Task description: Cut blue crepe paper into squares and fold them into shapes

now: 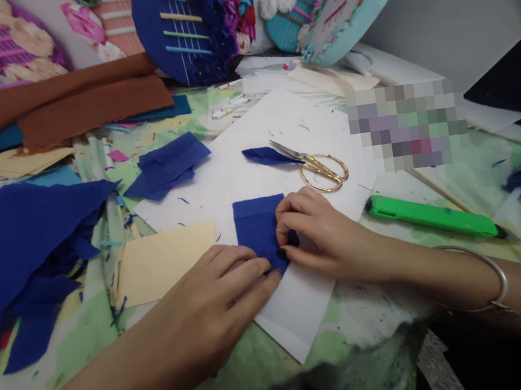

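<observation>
A square piece of dark blue crepe paper point(256, 218) lies on a white sheet point(290, 325) in front of me. My left hand point(226, 295) presses its fingers together on the paper's lower edge; the thumb is hard to make out. On the right edge, my right hand point(316, 232) pinches the paper between thumb and fingers, and that corner looks lifted or folded. Gold-handled scissors point(319, 171) rest just beyond, their blades beside a narrow folded blue strip point(267, 155). A cream card point(168, 258) lies close to my left hand.
A green utility knife point(431, 217) lies right of my right hand. Blue paper pieces point(167, 162) and a large blue sheet point(23, 252) are on the left. Brown paper point(96, 111) and decorated round boards point(190, 25) stand at the back. A blurred patch point(408, 127) hides something.
</observation>
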`<state>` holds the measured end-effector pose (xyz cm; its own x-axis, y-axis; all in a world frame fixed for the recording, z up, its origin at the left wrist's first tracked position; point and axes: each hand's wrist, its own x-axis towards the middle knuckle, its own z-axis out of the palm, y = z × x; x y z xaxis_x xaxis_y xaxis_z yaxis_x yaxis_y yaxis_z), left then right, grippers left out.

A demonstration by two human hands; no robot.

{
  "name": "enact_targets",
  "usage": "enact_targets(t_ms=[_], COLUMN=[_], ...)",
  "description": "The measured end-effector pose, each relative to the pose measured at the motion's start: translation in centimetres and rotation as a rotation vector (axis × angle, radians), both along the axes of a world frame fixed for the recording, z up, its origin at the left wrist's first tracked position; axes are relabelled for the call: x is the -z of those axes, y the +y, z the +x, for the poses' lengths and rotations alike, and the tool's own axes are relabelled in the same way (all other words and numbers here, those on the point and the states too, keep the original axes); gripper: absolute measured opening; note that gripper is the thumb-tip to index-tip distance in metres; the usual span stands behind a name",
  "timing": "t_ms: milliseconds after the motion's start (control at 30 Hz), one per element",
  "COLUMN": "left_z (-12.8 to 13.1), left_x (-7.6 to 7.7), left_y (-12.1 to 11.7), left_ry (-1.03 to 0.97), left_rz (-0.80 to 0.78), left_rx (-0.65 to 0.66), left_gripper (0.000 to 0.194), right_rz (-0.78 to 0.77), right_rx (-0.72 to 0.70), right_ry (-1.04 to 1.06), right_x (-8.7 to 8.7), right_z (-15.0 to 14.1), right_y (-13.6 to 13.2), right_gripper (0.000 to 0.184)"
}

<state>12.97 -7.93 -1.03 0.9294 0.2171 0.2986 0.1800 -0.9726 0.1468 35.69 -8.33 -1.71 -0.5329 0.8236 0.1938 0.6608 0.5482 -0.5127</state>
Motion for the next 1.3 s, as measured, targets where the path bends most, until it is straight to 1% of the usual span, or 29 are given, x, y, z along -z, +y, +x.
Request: enact_targets(t_ms=[233,533,733,833,967,1067,1167,1300], left_z=[0.1,-0.1,0.1,0.2,0.3,0.2,0.2,-0.4], left_x=[0.1,0.4,0.2,-0.1,-0.2,-0.2,-0.4,-0.9], left_y=[0.1,-0.1,-0.2,-0.3,-0.4,-0.3,-0.1,0.2], left_ry=[0.014,-0.014,0.015,0.059,0.1,0.124,0.128,0.086], left_rz=[-0.005,0.03,0.077,0.11,0.129,0.148,0.194,0.231], left_rx=[-0.007,-0.011,-0.013,-0.002,-0.006,0.01,0.033,0.072], left_gripper=[0.032,0.032,0.032,0.034,0.033,0.031,0.033,0.037], right_rz=[-0.012,-0.028,-0.048,-0.075,-0.107,-0.115,-0.063,0.128], right_rx=[0.015,0.029,-0.056,-0.053,-0.037,-0.042,-0.036,-0.039], right_ry=[-0.017,-0.023,0.015,0.035,0.075,0.134,0.202,0.141], right_x=[-0.1,-0.2,-0.5,-0.6,-0.8,-0.8,-0.6,0.0], right_z=[0.0,0.0,0.5,0.7,0.9,1.4,2.0,2.9], right_y=[-0.1,-0.1,-0.1,-0.1,0.2,0.4,0.9,1.8], right_gripper=[0.004,0.002,0.016,0.017,0.031,0.036,0.041,0.043])
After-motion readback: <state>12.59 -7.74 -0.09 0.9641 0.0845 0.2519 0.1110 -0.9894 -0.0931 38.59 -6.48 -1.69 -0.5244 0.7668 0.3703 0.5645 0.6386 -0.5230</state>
